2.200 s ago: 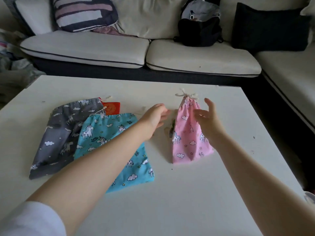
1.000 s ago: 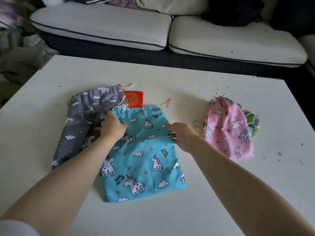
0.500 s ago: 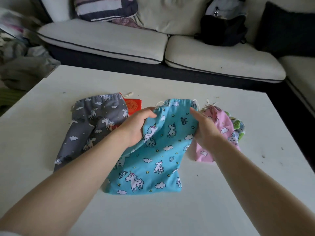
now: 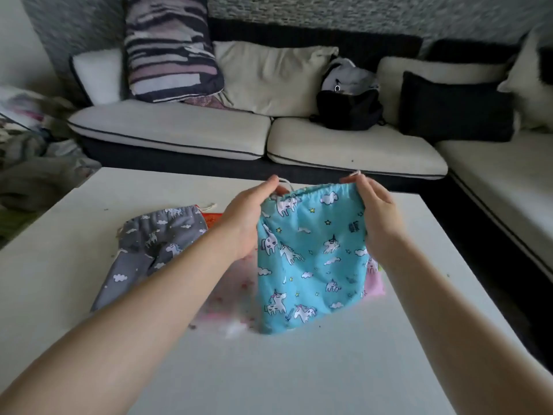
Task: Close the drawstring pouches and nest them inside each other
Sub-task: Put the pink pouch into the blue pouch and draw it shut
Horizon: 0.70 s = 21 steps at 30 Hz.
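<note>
A blue unicorn-print drawstring pouch hangs above the white table, held up by its top corners. My left hand grips the pouch's upper left corner and my right hand grips the upper right corner. A grey unicorn pouch lies flat on the table to the left. Behind the blue pouch, only a strip of the pink pouch shows at the right. A red packet peeks out by the grey pouch.
A cream sofa runs along the table's far side and right, with a striped cushion, a black backpack and a dark cushion on it. Crumpled cloth lies at the far left.
Both hands have lifted the blue pouch higher off the table and spread its top edge. Earlier they moved from the pink pouch to the blue one and picked it up.
</note>
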Each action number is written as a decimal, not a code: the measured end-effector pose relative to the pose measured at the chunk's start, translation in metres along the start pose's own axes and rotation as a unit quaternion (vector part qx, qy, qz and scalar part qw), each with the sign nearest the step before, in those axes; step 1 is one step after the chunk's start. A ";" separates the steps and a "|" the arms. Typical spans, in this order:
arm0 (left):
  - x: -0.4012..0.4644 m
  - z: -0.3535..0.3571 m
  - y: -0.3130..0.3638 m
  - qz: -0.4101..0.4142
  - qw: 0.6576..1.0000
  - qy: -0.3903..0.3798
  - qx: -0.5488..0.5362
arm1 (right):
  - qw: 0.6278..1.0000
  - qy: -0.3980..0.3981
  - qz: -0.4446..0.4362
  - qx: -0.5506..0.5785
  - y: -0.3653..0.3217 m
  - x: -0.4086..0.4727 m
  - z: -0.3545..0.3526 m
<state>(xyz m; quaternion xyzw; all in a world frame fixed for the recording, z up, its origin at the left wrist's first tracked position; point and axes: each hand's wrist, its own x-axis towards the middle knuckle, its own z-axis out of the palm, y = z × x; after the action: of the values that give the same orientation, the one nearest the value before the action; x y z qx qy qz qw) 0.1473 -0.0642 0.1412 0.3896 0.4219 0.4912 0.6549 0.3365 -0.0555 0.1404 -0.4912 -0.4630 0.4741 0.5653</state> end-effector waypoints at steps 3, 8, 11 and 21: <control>0.002 0.004 0.001 0.042 0.997 0.055 0.023 | 0.998 0.043 0.000 -0.039 -0.005 -0.002 -0.007; 0.004 0.001 0.013 0.069 0.986 0.092 -0.117 | 0.997 0.079 0.005 0.001 -0.013 0.002 -0.028; 0.003 0.002 0.024 0.102 0.969 0.051 -0.221 | 0.988 0.024 0.016 0.149 -0.021 0.003 -0.030; 0.018 -0.036 0.020 0.300 0.734 0.096 0.602 | 0.988 0.133 0.042 0.066 -0.026 0.023 -0.046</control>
<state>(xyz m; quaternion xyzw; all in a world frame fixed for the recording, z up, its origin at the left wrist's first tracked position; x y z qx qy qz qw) 0.1104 -0.0389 0.1443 0.7598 0.5508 0.3405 0.0582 0.3873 -0.0399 0.1639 -0.5304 -0.3302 0.4576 0.6327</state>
